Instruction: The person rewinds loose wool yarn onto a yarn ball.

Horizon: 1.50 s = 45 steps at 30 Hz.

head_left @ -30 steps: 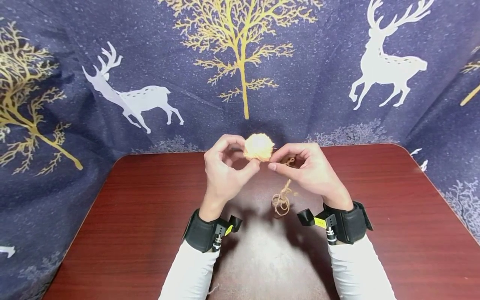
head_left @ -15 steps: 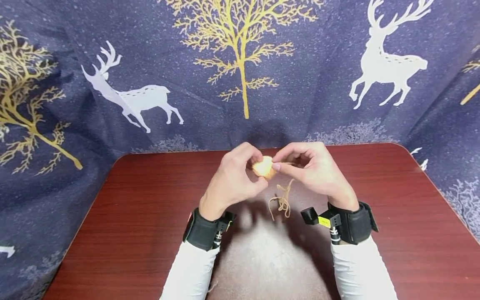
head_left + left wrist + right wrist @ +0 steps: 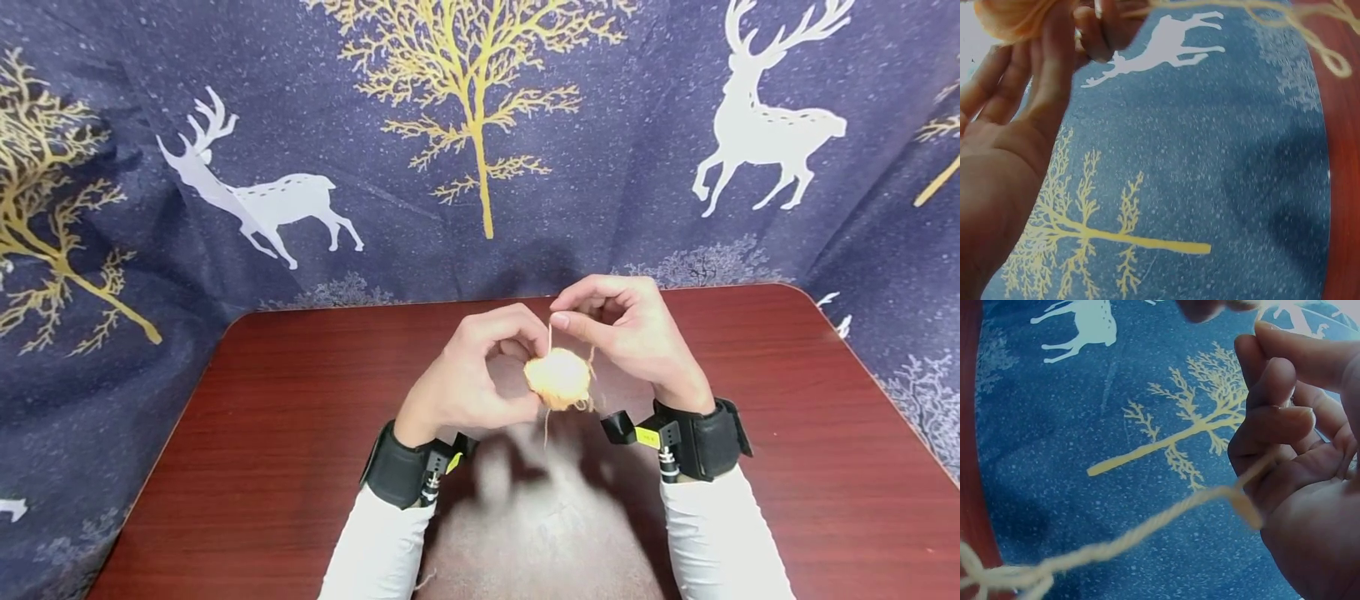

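Observation:
Between thumb and fingers my left hand (image 3: 468,375) holds a small ball of pale orange-yellow yarn (image 3: 558,380), overexposed in the head view. Thumb and index finger of my right hand (image 3: 633,337) pinch a strand (image 3: 551,336) that runs up from the ball, just above and to its right. In the right wrist view, a twisted length of yarn (image 3: 1138,534) trails from under the curled fingers towards loops at lower left. The left wrist view catches part of the wound ball (image 3: 1013,22) and a loose yarn loop (image 3: 1335,64).
A reddish-brown table (image 3: 300,417) lies beneath the hands, its far edge against a dark blue cloth (image 3: 420,208) printed with white deer and golden trees. A short scrap of thread (image 3: 426,578) lies near the left sleeve. Black camera bands (image 3: 697,442) circle both wrists.
My left hand has brought the yarn ball right and nearer to me, turning it. The right hand has moved apart from the ball, drawing a strand upward. The dangling yarn is now mostly behind the ball.

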Each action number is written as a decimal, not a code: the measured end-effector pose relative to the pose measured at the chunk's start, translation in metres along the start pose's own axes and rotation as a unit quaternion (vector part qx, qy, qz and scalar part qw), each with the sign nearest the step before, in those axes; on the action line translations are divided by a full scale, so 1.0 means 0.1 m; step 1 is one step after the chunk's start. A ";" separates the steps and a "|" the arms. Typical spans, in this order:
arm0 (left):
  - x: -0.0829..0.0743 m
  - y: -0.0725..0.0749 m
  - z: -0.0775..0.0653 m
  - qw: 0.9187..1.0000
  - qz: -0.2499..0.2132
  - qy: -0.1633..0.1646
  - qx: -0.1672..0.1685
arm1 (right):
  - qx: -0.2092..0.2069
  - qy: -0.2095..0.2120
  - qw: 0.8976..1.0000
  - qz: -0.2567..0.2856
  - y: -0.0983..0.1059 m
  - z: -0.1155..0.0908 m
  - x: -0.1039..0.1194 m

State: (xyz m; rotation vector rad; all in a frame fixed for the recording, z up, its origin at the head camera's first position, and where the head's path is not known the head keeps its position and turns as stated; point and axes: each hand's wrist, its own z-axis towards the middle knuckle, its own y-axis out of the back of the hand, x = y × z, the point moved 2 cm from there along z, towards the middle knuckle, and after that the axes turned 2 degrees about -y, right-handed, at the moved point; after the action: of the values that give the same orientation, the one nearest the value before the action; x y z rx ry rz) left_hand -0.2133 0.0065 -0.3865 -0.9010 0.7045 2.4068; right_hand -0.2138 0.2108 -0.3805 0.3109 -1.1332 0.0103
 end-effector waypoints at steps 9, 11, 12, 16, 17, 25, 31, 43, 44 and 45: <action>0.00 0.09 0.01 0.981 -0.056 -0.067 -0.176 | 0.032 0.017 0.998 0.057 -0.09 0.04 -0.05; 0.02 0.11 0.00 0.974 -0.052 -0.063 -0.213 | 0.031 0.014 0.999 0.040 -0.11 0.04 -0.04; 0.03 0.12 -0.01 0.970 -0.035 -0.057 -0.232 | 0.032 0.010 0.999 0.028 -0.12 0.04 -0.03; 0.07 0.16 -0.04 0.955 0.065 -0.020 -0.289 | 0.035 -0.004 0.999 -0.014 -0.13 0.02 0.02; 0.08 0.16 -0.04 0.949 0.098 -0.008 -0.299 | 0.037 -0.007 0.999 -0.021 -0.13 0.02 0.03; 0.16 0.16 -0.05 0.900 0.317 0.050 -0.296 | 0.053 -0.011 0.997 -0.045 -0.16 0.00 0.07; 0.20 0.11 -0.07 0.907 0.365 0.086 -0.192 | 0.059 -0.002 0.998 -0.036 -0.15 0.01 0.08; 0.16 -0.02 -0.01 0.983 0.177 0.037 -0.018 | 0.026 -0.003 1.000 0.006 -0.03 0.01 0.02; 0.14 -0.03 -0.01 0.987 0.157 0.031 -0.017 | 0.020 -0.006 1.000 0.008 -0.02 0.01 0.02; 0.13 -0.04 0.00 0.990 0.138 0.025 -0.019 | 0.014 -0.009 1.000 0.008 -0.01 0.01 0.01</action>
State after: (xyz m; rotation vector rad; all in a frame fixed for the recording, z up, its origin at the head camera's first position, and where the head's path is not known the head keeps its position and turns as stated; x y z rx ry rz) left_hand -0.2196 0.0125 -0.3968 -0.9345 0.8542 2.6551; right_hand -0.2142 0.2099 -0.3798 0.3268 -1.1542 0.0384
